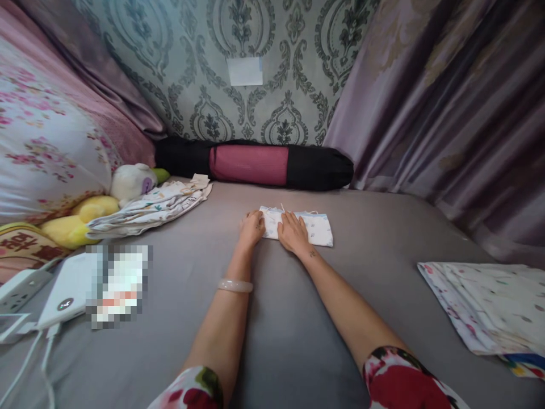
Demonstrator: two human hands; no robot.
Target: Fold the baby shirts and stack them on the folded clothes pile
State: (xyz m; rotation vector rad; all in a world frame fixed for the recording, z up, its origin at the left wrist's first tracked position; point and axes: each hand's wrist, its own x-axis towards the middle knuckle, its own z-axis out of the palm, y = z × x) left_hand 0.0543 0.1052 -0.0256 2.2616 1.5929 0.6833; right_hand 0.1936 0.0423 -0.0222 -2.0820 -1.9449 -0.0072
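A small white folded cloth [320,230] with a faint print, a pale blue edge and thin strings along its far side lies on the grey bed sheet. My right hand [293,232] rests flat on its middle, fingers stretched forward. At the cloth's left end, my left hand [252,228] has its fingers curled over the edge, gripping it. Part of the cloth is hidden under both hands.
A long black and dark-pink roll [249,165] lies against the wall. Printed folded fabrics [502,307] are at the right. On the left are a crumpled printed cloth [157,207], plush toys [133,183], a white power bank [72,284] with cables and a power strip [25,287].
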